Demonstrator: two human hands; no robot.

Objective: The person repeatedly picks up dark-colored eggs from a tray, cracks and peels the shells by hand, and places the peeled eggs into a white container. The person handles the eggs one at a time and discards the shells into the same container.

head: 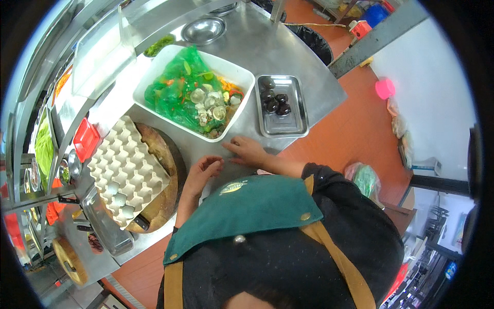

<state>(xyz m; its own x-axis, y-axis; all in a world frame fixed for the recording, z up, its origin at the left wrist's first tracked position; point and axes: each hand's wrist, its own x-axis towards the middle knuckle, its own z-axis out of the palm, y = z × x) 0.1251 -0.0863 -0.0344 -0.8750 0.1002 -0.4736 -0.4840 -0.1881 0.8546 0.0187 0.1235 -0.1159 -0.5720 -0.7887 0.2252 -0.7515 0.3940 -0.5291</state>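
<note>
My left hand (204,170) is loosely curled over the steel counter, with nothing visible in it. Just beyond it, my right hand (245,151) has its fingers apart near the corner of a white plastic bin (173,119). A green plastic bag (170,92) lines the bin, with eggshells (210,104) and vegetable scraps in it. To the bin's right, a rectangular steel tray (285,121) bears several dark, shiny peeled preserved eggs (272,105). Left of my hands, a pulp egg carton (127,166) with three pale bluish eggs (120,199) rests on a round wooden chopping block (166,208).
A black knife handle (142,221) sticks out beside the carton. Further left are a red plastic tray (85,139), a clear shallow container (112,228) and a second chopping block (65,258). A steel bowl (203,30) stands behind the bin. The counter edge (324,112) drops to a red tiled floor.
</note>
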